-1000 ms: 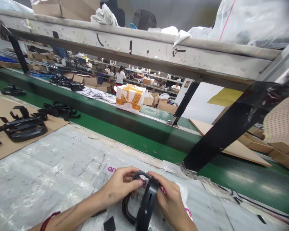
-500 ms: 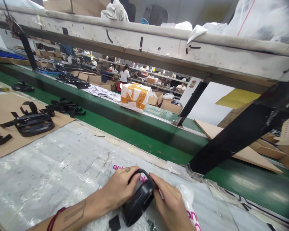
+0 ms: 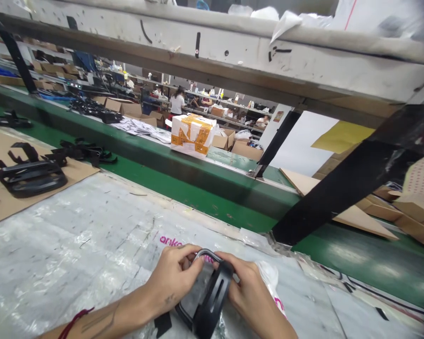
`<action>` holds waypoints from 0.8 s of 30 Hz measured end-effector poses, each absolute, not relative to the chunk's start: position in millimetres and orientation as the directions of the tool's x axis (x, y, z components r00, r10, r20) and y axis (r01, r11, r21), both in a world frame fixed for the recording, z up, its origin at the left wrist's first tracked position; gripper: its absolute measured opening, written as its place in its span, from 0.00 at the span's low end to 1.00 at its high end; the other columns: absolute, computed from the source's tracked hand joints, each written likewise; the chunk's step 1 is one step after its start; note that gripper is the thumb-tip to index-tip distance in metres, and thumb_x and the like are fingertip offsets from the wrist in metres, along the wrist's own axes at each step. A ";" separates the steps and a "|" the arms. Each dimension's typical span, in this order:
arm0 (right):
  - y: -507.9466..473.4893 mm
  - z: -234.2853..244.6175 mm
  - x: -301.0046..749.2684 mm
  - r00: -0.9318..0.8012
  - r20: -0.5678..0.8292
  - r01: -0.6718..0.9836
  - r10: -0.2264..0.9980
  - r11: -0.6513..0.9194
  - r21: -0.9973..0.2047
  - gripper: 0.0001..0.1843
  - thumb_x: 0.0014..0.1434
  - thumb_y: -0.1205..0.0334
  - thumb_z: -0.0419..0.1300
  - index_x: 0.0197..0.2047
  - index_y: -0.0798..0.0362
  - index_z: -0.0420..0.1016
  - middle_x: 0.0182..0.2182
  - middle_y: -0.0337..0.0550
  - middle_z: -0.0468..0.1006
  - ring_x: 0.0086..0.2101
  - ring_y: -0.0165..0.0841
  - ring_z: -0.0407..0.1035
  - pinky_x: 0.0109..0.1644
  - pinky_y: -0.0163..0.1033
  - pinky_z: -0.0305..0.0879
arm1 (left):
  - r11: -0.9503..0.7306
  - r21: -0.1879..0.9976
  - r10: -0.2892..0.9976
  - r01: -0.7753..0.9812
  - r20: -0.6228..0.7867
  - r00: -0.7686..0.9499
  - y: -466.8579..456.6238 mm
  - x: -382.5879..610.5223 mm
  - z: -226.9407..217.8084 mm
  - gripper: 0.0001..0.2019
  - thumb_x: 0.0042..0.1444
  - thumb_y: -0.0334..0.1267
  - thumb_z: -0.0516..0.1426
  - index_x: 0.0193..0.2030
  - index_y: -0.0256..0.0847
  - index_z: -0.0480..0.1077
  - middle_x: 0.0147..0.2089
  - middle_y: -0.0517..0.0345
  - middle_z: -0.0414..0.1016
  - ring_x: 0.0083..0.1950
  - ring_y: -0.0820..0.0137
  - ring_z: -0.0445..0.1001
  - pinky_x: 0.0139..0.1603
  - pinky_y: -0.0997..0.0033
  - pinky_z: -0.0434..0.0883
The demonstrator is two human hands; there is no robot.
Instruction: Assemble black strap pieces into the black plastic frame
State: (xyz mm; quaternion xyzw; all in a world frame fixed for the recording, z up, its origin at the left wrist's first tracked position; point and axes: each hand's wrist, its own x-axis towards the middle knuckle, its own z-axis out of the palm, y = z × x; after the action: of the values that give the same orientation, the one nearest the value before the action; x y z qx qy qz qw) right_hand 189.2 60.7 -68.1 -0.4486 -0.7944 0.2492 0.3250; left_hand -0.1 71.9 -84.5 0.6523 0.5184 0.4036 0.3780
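Note:
Both hands hold a black slotted plastic frame (image 3: 214,299) with a looped rim, tilted above the plastic-covered table (image 3: 74,245). My left hand (image 3: 175,275) pinches the upper left of the rim between thumb and fingers. On the opposite side, my right hand (image 3: 247,282) grips the frame near its top corner, next to the broad slotted side; some of its fingers are hidden behind the part. Beneath my left wrist lies a small black flat piece (image 3: 163,324). White crumpled plastic (image 3: 268,275) sits just beyond my right hand.
Strapped black parts (image 3: 35,176) rest on a cardboard sheet (image 3: 81,176) at left. Past the table runs a green conveyor belt (image 3: 183,193), with a taped white box (image 3: 192,134) behind it. A slanted black post (image 3: 325,188) and overhead shelf beam (image 3: 233,61) frame the view. People are far back.
The black frame has turned in my hands, so its looped opening and slotted side show more. My view has tipped slightly down and right.

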 end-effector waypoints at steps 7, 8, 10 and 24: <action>62.4 -77.8 193.7 -0.423 0.427 0.538 0.799 0.601 -0.591 0.11 0.65 0.63 0.55 0.50 0.44 0.70 0.38 0.37 0.81 0.34 0.31 0.77 0.37 0.30 0.70 | -0.336 0.864 0.941 0.374 0.329 0.085 54.4 2.7 -88.6 0.10 0.60 0.39 0.56 0.35 0.40 0.79 0.24 0.56 0.75 0.22 0.71 0.68 0.26 0.72 0.65; 62.4 -77.8 193.2 -0.426 0.453 0.556 0.783 0.622 -0.552 0.10 0.65 0.63 0.56 0.50 0.45 0.70 0.37 0.37 0.81 0.33 0.30 0.77 0.35 0.30 0.69 | -0.357 0.856 0.932 0.373 0.353 0.080 52.7 3.2 -89.3 0.10 0.60 0.39 0.56 0.35 0.41 0.79 0.26 0.55 0.76 0.22 0.71 0.69 0.27 0.71 0.65; 62.3 -78.1 191.0 -0.422 0.518 0.589 0.744 0.659 -0.468 0.10 0.64 0.64 0.55 0.48 0.46 0.69 0.37 0.37 0.81 0.30 0.31 0.77 0.31 0.30 0.68 | -0.366 0.847 0.927 0.385 0.370 0.066 50.7 4.2 -90.7 0.10 0.61 0.38 0.55 0.35 0.40 0.78 0.26 0.54 0.76 0.22 0.70 0.68 0.28 0.70 0.65; 73.6 -73.9 180.3 -0.033 0.016 0.112 0.999 0.019 -0.994 0.18 0.57 0.46 0.63 0.29 0.53 0.75 0.26 0.45 0.80 0.27 0.39 0.75 0.28 0.37 0.73 | -0.009 0.974 0.901 -0.226 0.106 0.420 76.1 -15.5 -64.0 0.22 0.64 0.49 0.51 0.62 0.46 0.66 0.54 0.51 0.74 0.48 0.61 0.74 0.53 0.62 0.69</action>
State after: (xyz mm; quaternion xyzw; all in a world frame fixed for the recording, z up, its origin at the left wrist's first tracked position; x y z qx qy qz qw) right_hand 180.3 73.6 -73.9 -0.5148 -0.5396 0.4746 0.4675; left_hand -15.5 76.1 -64.0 0.5544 0.3046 0.4439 0.6347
